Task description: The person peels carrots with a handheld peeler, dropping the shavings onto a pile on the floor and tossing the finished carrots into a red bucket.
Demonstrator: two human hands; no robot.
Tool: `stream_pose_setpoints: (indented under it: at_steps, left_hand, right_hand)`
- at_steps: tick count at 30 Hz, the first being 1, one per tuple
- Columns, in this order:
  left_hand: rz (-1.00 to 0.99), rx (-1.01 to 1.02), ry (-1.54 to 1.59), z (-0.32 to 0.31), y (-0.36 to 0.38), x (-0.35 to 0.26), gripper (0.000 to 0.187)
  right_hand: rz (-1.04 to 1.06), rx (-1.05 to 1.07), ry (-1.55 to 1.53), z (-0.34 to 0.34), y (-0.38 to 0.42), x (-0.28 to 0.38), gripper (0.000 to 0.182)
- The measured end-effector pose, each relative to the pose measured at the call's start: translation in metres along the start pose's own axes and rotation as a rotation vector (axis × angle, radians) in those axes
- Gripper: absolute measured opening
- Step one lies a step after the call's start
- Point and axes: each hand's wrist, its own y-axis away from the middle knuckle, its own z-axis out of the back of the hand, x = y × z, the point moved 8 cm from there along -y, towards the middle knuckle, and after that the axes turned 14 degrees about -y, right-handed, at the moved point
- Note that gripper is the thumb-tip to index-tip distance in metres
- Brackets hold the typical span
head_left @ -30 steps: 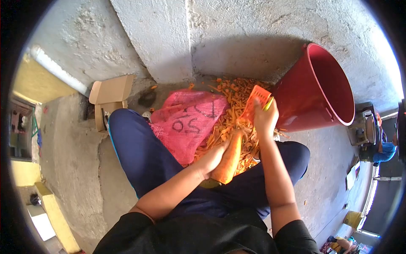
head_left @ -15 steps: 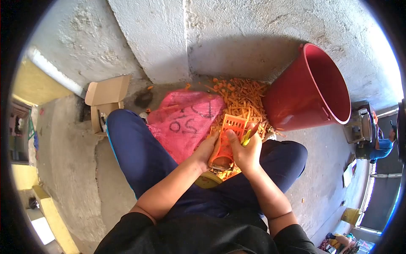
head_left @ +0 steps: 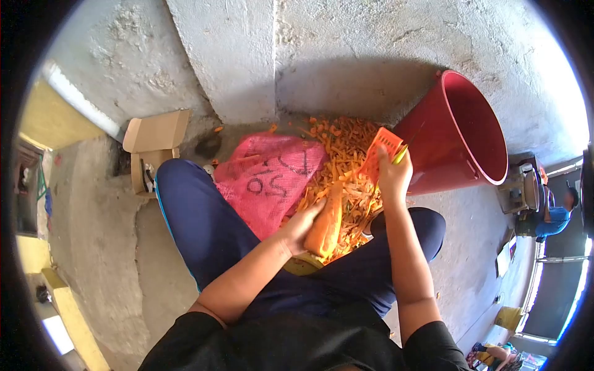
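Note:
In the head view, my left hand (head_left: pixel 301 227) is closed around a large peeled-looking carrot (head_left: pixel 328 229), held tilted above my lap with its thick end toward me. Up and to the right, my right hand (head_left: pixel 396 174) grips an orange plastic grater (head_left: pixel 375 153) with slots near its top. A thin yellow-green handle (head_left: pixel 401 153) is also in that hand; its tool is hard to make out. Heaped orange carrot peelings (head_left: pixel 352 185) lie on the floor beyond and beneath both hands. The two hands are apart.
A pink mesh sack (head_left: pixel 266 176) with black writing lies left of the peelings. At right leans a large red bucket (head_left: pixel 427 133). An open cardboard box (head_left: pixel 154 139) stands by the wall. Part of a yellow container (head_left: pixel 302 264) shows below my left hand. A person (head_left: pixel 554 219) is far right.
My right hand has moved up and right, taking the grater and the yellow-green handle away from the carrot. The carrot in my left hand is now uncovered.

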Motion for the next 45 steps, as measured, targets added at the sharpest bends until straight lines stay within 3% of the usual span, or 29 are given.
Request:
stream_pose_setpoints:
  at_steps: [3, 5, 8, 9, 14, 16, 19, 21, 23, 25, 26, 29, 34, 37, 41, 45]
  left_hand:
    - [-0.047, 0.121, 0.023, 0.002, -0.001, -0.010, 0.045]
    - [-0.033, 0.192, 0.038, -0.001, 0.000, -0.009, 0.043]
    - [-0.086, 0.051, -0.004, -0.009, 0.003, -0.016, 0.037]
    - [-0.106, 0.005, -0.017, -0.010, 0.004, -0.018, 0.035]
    - [-0.110, 0.006, -0.161, -0.006, 0.004, -0.018, 0.035]
    - [-0.129, 0.069, -0.272, -0.005, 0.002, -0.013, 0.037]
    - [-0.040, -0.112, -0.323, -0.006, 0.010, 0.000, 0.037]
    - [-0.039, 0.008, -0.154, -0.012, 0.008, 0.003, 0.039]
    - [-0.032, 0.133, -0.013, -0.007, 0.004, 0.000, 0.041]
    - [0.082, -0.004, -0.043, 0.003, 0.005, -0.001, 0.041]
    - [0.048, -0.008, -0.024, 0.004, 0.003, -0.004, 0.041]
    - [-0.024, -0.025, 0.019, 0.009, -0.003, -0.006, 0.039]
    - [-0.117, 0.019, 0.039, 0.000, -0.005, -0.013, 0.037]
    - [-0.092, -0.086, -0.028, 0.001, 0.001, -0.013, 0.038]
    - [-0.087, -0.027, -0.116, 0.003, -0.004, -0.008, 0.039]
    - [-0.041, -0.008, -0.176, -0.002, 0.007, 0.007, 0.039]
  right_hand:
    - [-0.045, 0.169, -0.185, -0.024, 0.048, 0.029, 0.023]
    - [-0.222, 0.259, -0.275, -0.037, 0.076, 0.039, 0.024]
    - [0.042, 0.306, -0.152, -0.046, 0.092, 0.052, 0.024]
    - [0.011, 0.311, -0.085, -0.047, 0.094, 0.050, 0.023]
    - [0.027, 0.251, 0.036, -0.042, 0.087, 0.048, 0.025]
    - [0.065, 0.088, 0.098, -0.026, 0.060, 0.027, 0.026]
    - [0.053, -0.136, 0.105, 0.001, 0.008, 0.019, 0.023]
    - [0.026, -0.184, 0.164, 0.016, -0.015, 0.005, 0.022]
    - [0.042, -0.145, 0.084, 0.021, -0.016, 0.006, 0.021]
    - [0.013, 0.022, -0.153, 0.005, 0.006, 0.014, 0.021]
    - [-0.121, 0.070, -0.164, -0.002, 0.025, 0.015, 0.020]
    - [-0.234, 0.218, -0.339, -0.031, 0.071, 0.037, 0.021]
    - [-0.006, 0.305, -0.037, -0.045, 0.095, 0.045, 0.025]
    - [-0.021, 0.268, -0.067, -0.044, 0.092, 0.041, 0.026]
    - [0.062, 0.106, 0.023, -0.027, 0.066, 0.023, 0.027]
    - [-0.002, -0.108, 0.137, 0.004, 0.009, -0.008, 0.025]
